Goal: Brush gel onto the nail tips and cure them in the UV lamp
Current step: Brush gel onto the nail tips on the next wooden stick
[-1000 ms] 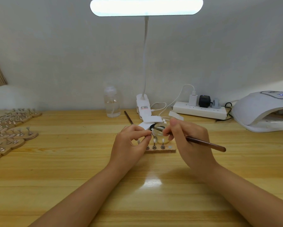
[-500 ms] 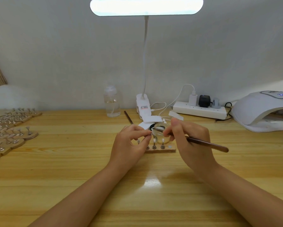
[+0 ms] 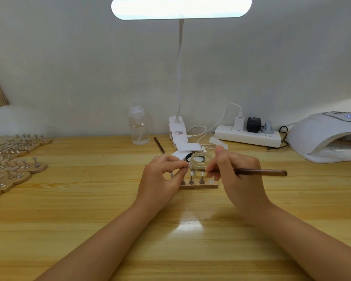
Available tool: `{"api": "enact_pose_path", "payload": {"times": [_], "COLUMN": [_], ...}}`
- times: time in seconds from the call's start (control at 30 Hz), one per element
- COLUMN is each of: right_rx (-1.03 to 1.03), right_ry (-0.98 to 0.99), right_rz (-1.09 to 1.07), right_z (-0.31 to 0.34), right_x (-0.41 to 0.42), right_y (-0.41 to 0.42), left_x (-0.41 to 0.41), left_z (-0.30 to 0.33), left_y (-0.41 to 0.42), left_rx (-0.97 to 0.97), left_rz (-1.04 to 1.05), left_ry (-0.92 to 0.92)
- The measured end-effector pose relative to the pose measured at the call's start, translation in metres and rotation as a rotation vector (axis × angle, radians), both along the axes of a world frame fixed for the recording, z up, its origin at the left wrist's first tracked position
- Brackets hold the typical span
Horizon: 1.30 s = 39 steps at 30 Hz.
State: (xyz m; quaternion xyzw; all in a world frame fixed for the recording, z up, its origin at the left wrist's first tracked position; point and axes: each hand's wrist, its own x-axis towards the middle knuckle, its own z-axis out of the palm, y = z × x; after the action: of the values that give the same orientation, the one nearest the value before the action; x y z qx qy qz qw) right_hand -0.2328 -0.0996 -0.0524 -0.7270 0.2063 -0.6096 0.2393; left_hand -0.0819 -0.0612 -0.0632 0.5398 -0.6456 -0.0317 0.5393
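Note:
At the table's middle my left hand (image 3: 162, 175) pinches a small nail tip on its metal stand (image 3: 188, 166) between thumb and fingers. My right hand (image 3: 237, 179) grips a brown gel brush (image 3: 259, 172), its handle pointing right and its tip hidden near the open clear gel jar (image 3: 200, 160). Below the jar lies a wooden holder strip (image 3: 205, 185) with three nail tips standing on pegs. The white UV lamp (image 3: 324, 136) sits at the far right, its display lit.
Several wooden holders with nail stands (image 3: 18, 165) cover the left side. A clear bottle (image 3: 139, 128), a second brush (image 3: 160, 146), the desk lamp's clip base (image 3: 177, 131), white pads and a power strip (image 3: 247, 135) stand along the back.
My right hand has drawn the brush down and right, so the handle lies more level. My left hand stays put with the nail tip.

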Motion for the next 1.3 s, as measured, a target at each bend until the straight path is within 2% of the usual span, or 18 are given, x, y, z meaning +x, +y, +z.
{"api": "enact_pose_path", "payload": {"times": [0.07,0.2,0.33,0.47,0.6,0.73,0.9,1.03,1.17,1.3], "right_rx": [-0.054,0.072,-0.021,0.104,-0.028,0.079,-0.027,0.099,-0.022,0.114], "right_ry": [0.033,-0.002,0.022,0.004,0.02,-0.002,0.02,-0.026,0.006,0.0], "right_rz": [-0.032,0.028,-0.019,0.039,-0.02,0.031,-0.011,0.046,-0.001,0.034], "right_z": [0.0016,-0.001,0.0004,-0.0011,0.0012,-0.0003,0.0003,-0.0017,0.0001,-0.0011], "right_x": [0.0005,-0.0006,-0.0008,-0.0007,0.0,-0.0005,-0.0001,-0.0005,0.0007,0.0002], "right_y": [-0.0006,-0.0001,-0.0004,0.0008,0.0004,0.0021,-0.0004,0.0021,0.0003,0.0027], "left_x": [0.0003,-0.0002,0.0011,0.0008,0.0016,0.0013,0.002,0.0023,0.0024,0.0018], "left_z": [-0.0002,-0.0007,-0.0019,-0.0019,-0.0021,-0.0015,-0.0021,-0.0024,-0.0024,-0.0024], "left_y": [0.0,-0.0001,-0.0012,-0.0016,-0.0019,-0.0019,-0.0021,-0.0023,-0.0027,-0.0025], "left_rx": [0.0,-0.002,-0.017,-0.023,-0.025,-0.025,-0.027,-0.024,-0.029,-0.023], "left_rz": [0.0,0.006,0.007,0.005,0.005,-0.001,-0.001,0.004,0.008,0.009], "left_ry": [-0.005,0.0,-0.004,-0.006,-0.018,-0.015,-0.018,-0.007,-0.003,-0.008]}}
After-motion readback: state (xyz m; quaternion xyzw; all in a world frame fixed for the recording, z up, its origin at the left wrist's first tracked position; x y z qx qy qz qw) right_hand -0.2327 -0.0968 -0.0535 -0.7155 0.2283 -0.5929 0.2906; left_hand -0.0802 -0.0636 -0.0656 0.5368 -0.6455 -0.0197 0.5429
